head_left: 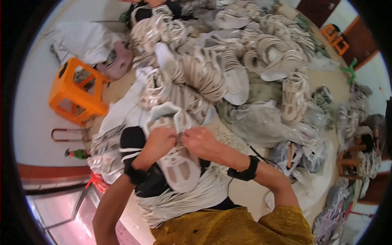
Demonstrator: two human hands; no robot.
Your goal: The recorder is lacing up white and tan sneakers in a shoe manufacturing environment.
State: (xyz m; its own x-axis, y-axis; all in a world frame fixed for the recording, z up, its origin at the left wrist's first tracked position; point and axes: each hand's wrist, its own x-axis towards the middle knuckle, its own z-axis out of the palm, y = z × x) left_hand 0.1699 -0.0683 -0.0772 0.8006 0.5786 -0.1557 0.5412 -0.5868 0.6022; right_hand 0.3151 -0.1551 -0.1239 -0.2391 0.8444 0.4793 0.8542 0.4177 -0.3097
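Note:
Both my hands meet over a white shoe sole piece [179, 165] with slotted cut-outs, held above my lap. My left hand [158, 141] grips its upper left side, and my right hand [200, 141] pinches the same piece at its top edge, fingertips touching the left hand's. Each wrist wears a black band. Under the piece lies a stack of white ribbed strips [192, 196] across my lap. Just beyond my hands another white open-frame sole part [165, 112] sticks up.
A big heap of cream and white sole parts [212, 61] covers the table ahead. Clear plastic bags [261, 122] lie to the right. An orange plastic stool [75, 92] stands at left on the pale floor. Another orange stool [335, 38] is far right.

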